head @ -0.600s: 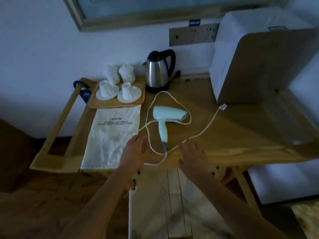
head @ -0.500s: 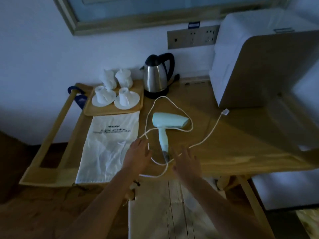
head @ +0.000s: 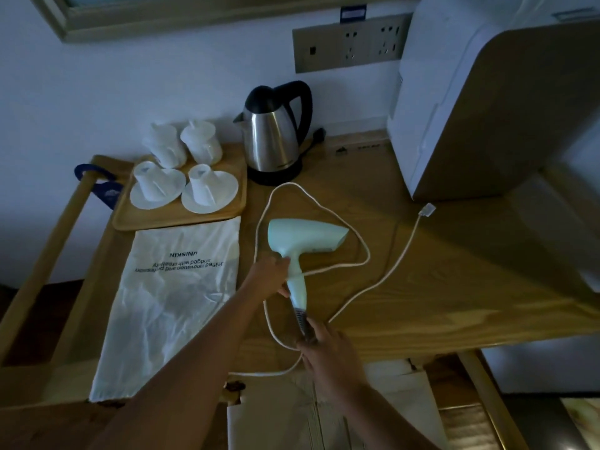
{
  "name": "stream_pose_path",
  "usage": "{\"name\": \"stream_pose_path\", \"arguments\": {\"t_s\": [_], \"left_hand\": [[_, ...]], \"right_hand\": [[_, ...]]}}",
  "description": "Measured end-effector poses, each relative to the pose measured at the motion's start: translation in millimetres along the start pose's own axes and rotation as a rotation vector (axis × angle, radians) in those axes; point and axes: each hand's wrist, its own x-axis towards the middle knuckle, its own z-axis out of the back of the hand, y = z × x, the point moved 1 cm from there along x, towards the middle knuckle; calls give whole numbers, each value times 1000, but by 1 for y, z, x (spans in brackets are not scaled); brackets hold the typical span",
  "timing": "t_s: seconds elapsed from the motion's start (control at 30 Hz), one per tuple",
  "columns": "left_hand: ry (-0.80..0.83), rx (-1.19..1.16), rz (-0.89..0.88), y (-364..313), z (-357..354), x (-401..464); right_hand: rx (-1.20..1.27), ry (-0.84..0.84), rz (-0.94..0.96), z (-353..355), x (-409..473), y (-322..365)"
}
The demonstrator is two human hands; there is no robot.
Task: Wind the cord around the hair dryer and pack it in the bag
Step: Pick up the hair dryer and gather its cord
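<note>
A pale green hair dryer point(head: 306, 237) lies on the wooden table point(head: 454, 287), nozzle pointing right, handle toward me. Its white cord point(head: 367, 251) loops loosely around it and runs out to a plug point(head: 427, 209) at the right. My left hand point(head: 271, 277) grips the handle just below the body. My right hand point(head: 319, 341) pinches the grey strain relief at the handle's bottom end, where the cord leaves. A white cloth bag point(head: 172, 300) with printed text lies flat on the table to the left.
A steel kettle point(head: 271, 141) stands at the back. A wooden tray point(head: 178, 216) with white cups and saucers sits behind the bag. A large white appliance point(head: 487, 92) fills the right. Wall sockets point(head: 347, 43) are above. A cardboard box point(head: 324, 414) lies below the table edge.
Both hands have moved forward from the table's front edge onto the dryer. The left now holds the handle, the right the cord end. The camera has come closer.
</note>
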Motion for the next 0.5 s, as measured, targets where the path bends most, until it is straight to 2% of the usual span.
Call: {"name": "stream_pose_path", "arguments": {"t_s": [0.1,0.17,0.23,0.3,0.5], "left_hand": [[129,-353,150,-2,-11,-3],[118,-412,222,3,-18,-2],[62,-330,194,7,-24,0],[80,-374,178,5,-26,-3],[199,-928,138,-21,-27,-32]], "right_hand": [[11,1,11,-4,-4,-10],[59,21,11,0,-6,-11],[101,63,36,5,-8,-12],[146,65,71,8,-12,-20],[339,-41,54,39,-14,-47]]}}
